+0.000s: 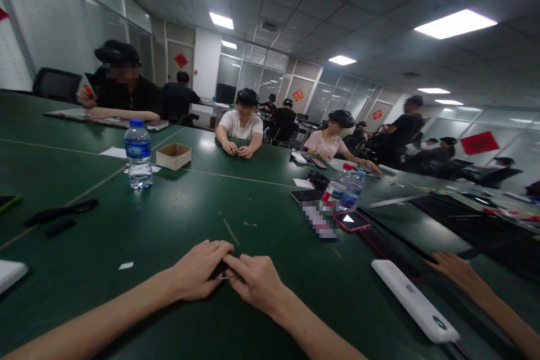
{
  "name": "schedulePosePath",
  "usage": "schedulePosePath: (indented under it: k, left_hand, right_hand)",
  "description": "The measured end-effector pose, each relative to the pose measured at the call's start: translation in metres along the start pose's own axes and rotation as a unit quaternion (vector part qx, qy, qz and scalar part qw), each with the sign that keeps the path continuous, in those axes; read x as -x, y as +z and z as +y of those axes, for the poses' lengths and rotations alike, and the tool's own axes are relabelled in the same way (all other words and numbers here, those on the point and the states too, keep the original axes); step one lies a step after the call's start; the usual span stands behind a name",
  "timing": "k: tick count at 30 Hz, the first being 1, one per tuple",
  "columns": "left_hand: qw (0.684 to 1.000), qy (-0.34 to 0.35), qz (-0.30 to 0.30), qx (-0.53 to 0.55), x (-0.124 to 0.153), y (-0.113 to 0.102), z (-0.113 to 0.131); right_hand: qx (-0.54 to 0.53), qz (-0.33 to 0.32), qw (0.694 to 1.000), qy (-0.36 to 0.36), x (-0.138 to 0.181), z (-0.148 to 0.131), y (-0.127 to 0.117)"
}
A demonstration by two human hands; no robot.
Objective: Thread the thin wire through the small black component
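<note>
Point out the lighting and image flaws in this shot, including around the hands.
In the head view, the large ceiling light is blown out while the room looks dim; in the head view, the green table shows pale glare; also in the head view, walls lean with wide-angle distortion, and detail between the left hand and right hand is too dark to make out.

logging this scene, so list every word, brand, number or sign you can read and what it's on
No text reads clearly.
Left bottle: label too blurred.
Right bottles: labels too blurred.
Cabled white device: marks too small.
Red signs: too blurred.
Pixelated patch: unreadable.
</note>
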State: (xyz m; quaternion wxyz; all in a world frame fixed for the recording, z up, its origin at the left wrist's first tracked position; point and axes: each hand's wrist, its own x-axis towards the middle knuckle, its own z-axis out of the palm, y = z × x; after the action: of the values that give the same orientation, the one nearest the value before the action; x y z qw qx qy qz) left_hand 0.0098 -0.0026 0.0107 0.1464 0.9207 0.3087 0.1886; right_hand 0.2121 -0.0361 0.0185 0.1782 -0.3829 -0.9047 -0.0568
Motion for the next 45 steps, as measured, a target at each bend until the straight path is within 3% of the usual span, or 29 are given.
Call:
schedulePosePath:
  k: [5, 11, 18, 24, 36, 45]
  left_hand:
    - [1.000, -0.013, -0.003, 0.017, -0.004, -0.004, -0.004]
    - [0.999, -0.036, -0.015, -0.026, -0.007, -0.007, -0.005]
    - [0.998, -0.048, -0.022, -0.035, -0.004, -0.001, -0.010]
    - [0.999, -0.036, -0.020, 0.035, -0.002, -0.001, -0.013]
    - [0.995, -0.031, -0.026, -0.092, -0.009, -0.002, 0.002]
    - [0.996, -0.020, -0.024, -0.090, -0.004, -0.005, 0.008]
  right_hand:
    - [-0.016, 0.042, 0.995, 0.091, -0.001, 0.000, -0.004]
    - [0.055, -0.025, 0.987, 0.150, -0.003, 0.009, -0.007]
    - [0.074, -0.075, 0.985, 0.140, -0.006, 0.004, -0.013]
    - [0.078, -0.111, 0.980, 0.143, -0.010, -0.002, -0.017]
    - [0.143, -0.038, 0.981, 0.125, -0.006, -0.002, -0.005]
    - [0.152, -0.006, 0.985, 0.086, 0.000, 0.007, -0.002]
